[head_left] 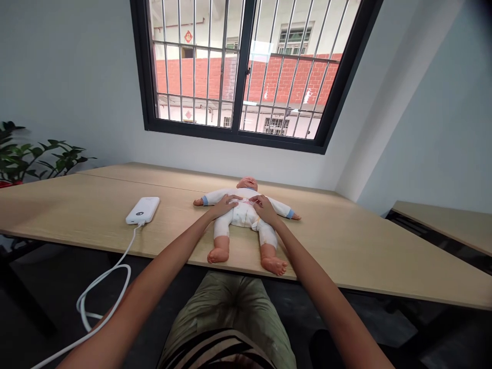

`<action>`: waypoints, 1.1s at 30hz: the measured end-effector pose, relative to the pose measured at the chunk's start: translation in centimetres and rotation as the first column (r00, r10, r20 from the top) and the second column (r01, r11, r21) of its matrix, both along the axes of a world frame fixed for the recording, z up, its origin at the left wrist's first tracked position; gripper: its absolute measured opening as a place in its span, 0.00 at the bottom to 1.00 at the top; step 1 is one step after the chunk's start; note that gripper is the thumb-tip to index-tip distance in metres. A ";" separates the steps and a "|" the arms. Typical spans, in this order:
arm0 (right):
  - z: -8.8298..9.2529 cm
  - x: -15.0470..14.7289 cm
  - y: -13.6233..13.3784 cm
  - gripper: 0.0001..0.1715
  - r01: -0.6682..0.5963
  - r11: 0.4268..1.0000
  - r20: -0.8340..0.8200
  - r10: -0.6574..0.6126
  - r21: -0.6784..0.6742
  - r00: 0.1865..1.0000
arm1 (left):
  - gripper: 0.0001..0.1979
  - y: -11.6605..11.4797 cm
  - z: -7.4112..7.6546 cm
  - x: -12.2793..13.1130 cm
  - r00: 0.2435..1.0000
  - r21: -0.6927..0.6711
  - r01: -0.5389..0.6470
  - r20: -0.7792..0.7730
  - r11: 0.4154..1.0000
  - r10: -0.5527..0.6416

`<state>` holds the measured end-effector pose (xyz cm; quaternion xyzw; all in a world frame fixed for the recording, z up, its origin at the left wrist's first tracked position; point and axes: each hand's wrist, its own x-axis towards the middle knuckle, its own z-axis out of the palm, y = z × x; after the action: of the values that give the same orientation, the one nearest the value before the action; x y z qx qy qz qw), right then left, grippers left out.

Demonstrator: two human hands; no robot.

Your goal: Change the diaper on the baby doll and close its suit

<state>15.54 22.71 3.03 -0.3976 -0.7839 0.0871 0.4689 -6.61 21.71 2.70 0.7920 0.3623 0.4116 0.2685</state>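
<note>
A leafy green plant (13, 161) stands past the table's left end, growing from a red pot (11, 183) of which only a sliver shows at the edge of my view.

Both my arms stretch forward from the near side, wrists over the doll and hands converging from left and right on its middle. My left hand (226, 205) lies palm down at the left of its waist, the forefinger reaching inward with the thumb below it. My right hand (264, 206) sits at the right of its waist, fingers bent in toward the belly. Each touches the clothing; I cannot tell whether either hand has cloth pinched in it.

The doll (243, 214) lies on its back on the light wooden table (346, 241), head at the far end, bare feet by the near edge, arms spread wide. Its suit is white with blue cuffs, and a little pink shows between my hands.

Well to the left, a white power bank (142, 211) rests on the table, its white cable (134, 237) running over the near edge and looping below. The marks on its dark oval spot are too small to read. Beyond the barred window (236, 135), a red diamond sign (188, 36) hangs on the opposite building, its character unclear from here.
</note>
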 end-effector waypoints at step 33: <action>0.1 -0.1 -0.1 0.15 0.008 1.000 0.013 -0.008 0.001 1.000 | 0.23 -0.3 0.3 0.3 0.994 -0.043 0.014 0.110 0.999 -0.009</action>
<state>15.47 22.63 3.14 -0.4011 -0.7852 0.0824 0.4645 -6.27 21.38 2.99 0.7641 0.3513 0.4449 0.3078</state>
